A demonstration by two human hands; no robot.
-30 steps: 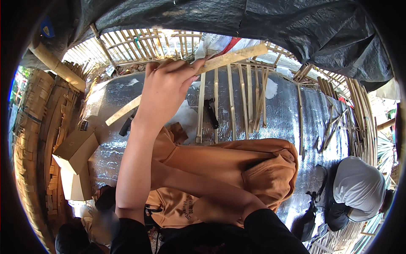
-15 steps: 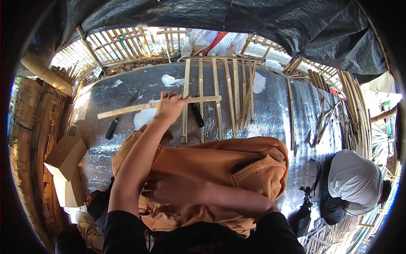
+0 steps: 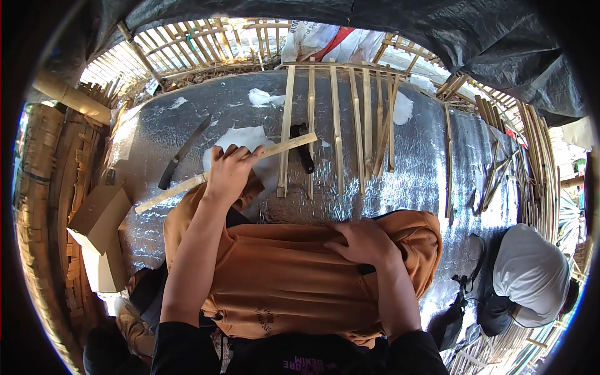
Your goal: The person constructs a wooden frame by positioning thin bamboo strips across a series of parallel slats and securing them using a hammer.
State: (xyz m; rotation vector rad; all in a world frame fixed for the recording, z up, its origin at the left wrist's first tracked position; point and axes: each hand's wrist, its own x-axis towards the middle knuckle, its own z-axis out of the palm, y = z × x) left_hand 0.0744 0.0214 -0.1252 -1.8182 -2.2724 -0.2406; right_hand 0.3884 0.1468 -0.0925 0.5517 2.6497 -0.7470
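Observation:
My left hand grips a flat bamboo strip near its middle. The strip slants, its right end higher and passing over a black-handled tool. Across my lap lies an orange-brown hoodie. On its upper right part rests my right hand, fingers a little apart and nothing seen in them. Beyond, several bamboo strips lie side by side, their far ends along a crosswise strip. A knife with a dark handle lies to the left of my left hand.
A silver foil sheet with white torn patches covers the surface. At the left stand a cardboard box and a woven bamboo wall. A person in a light grey top sits at the right, near a bamboo bundle. Black tarpaulin hangs above.
My left hand has drawn the strip nearer and tilted it more steeply. My right hand has moved from the left of my lap to the hoodie's upper right. The view has shifted slightly.

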